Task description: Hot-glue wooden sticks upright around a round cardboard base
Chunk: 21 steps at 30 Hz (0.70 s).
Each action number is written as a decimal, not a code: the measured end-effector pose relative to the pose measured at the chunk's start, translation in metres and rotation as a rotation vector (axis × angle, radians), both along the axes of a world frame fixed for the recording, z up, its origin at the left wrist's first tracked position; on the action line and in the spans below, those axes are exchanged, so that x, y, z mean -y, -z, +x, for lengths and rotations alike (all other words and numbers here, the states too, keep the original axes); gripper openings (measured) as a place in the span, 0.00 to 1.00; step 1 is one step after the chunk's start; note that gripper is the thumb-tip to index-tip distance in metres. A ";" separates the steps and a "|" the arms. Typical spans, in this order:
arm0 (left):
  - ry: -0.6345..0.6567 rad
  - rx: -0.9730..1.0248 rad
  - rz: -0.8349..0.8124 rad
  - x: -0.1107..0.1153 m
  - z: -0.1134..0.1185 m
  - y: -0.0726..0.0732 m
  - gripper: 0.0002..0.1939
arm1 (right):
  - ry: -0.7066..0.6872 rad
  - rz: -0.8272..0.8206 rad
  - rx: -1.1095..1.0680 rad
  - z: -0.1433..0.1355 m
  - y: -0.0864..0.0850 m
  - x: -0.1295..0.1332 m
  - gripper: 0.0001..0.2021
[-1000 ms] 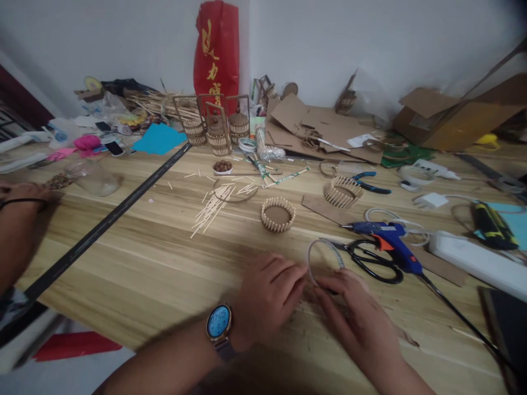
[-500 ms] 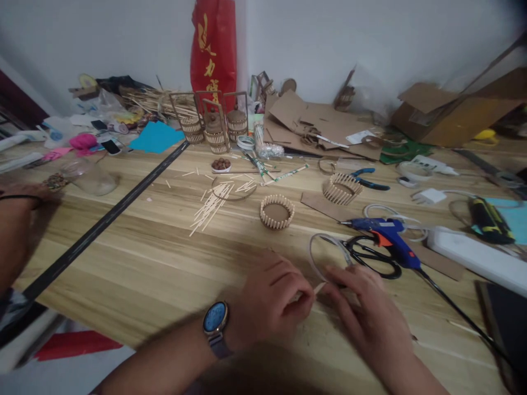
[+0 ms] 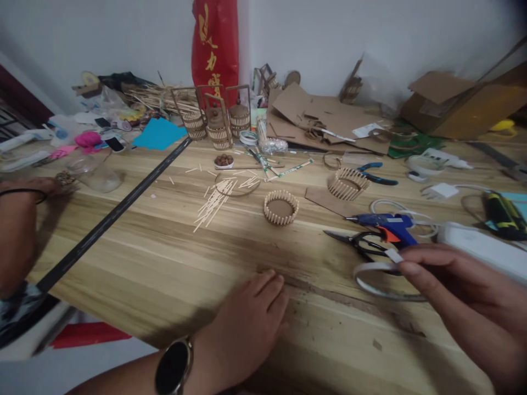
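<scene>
My left hand point(image 3: 251, 323), a watch on its wrist, lies on the wooden table with fingers extended and holds nothing visible. At the right, my right hand point(image 3: 457, 307) pinches the small white end of a narrow roll of tape point(image 3: 370, 293) between thumb and finger. The ring of the roll sits just below those fingertips, partly hidden by the hand. Close behind it are black-handled scissors point(image 3: 364, 241) and a blue glue gun point(image 3: 385, 222). A small round basket of upright sticks point(image 3: 281, 207) stands further in, beyond both hands.
Loose thin sticks point(image 3: 216, 200) lie left of centre. Another stick ring point(image 3: 349, 184) and blue pliers point(image 3: 376, 174) are behind the glue gun. Finished little baskets point(image 3: 220, 137) stand at the back. Another person's hand point(image 3: 28, 192) is at the left, near a clear jar point(image 3: 96, 175).
My right hand has moved right and up with the tape roll, uncovering the scissors. My left hand has come away from it, moved left and straightened its fingers onto the table.
</scene>
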<state>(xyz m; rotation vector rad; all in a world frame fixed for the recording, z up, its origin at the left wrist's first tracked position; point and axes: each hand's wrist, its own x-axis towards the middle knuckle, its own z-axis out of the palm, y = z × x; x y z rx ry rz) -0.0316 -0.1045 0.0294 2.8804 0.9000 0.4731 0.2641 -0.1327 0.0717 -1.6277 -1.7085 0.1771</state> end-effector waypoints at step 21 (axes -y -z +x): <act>-0.071 -0.149 -0.095 -0.031 -0.015 -0.002 0.07 | -0.503 -1.019 -0.371 -0.075 0.018 -0.042 0.16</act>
